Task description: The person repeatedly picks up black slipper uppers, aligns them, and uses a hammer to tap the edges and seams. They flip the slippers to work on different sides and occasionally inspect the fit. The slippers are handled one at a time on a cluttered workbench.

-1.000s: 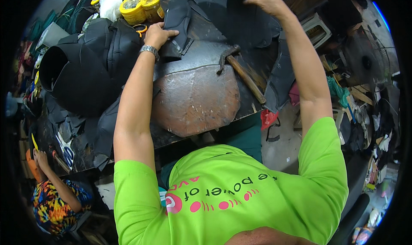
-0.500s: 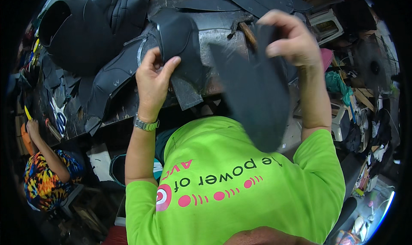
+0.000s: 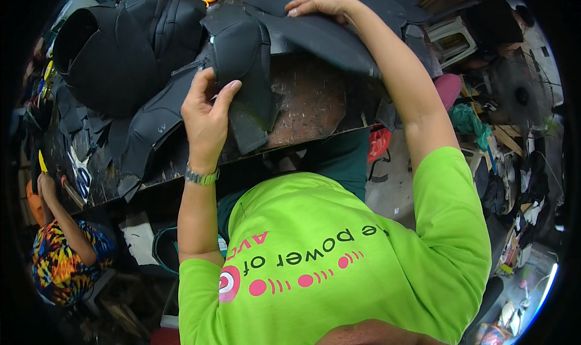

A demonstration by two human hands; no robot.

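Observation:
My left hand (image 3: 206,115) pinches the near left edge of a black padded piece (image 3: 239,52) with curved seams, its fingers partly hidden behind the edge. Farther off on the right, my right hand (image 3: 324,5) reaches across the work table and grips the far edge of a long flat black panel (image 3: 324,39). That panel slants over the tabletop beside a pile of similar cut black pieces (image 3: 387,0). A dark angular flap (image 3: 251,130) sticks out below the padded piece at the table's front edge.
A large stitched black bundle (image 3: 115,48) stands at the far left of the worn table (image 3: 308,97). Blue-handled scissors (image 3: 83,172) lie near the left edge. At the lower left, another person (image 3: 69,248) holds a yellow-handled tool (image 3: 42,160). A fan (image 3: 523,94) stands right.
My right hand has swung the flat black panel away from my body, up and left onto the far part of the table. My left hand stays at the padded piece, shifted slightly nearer.

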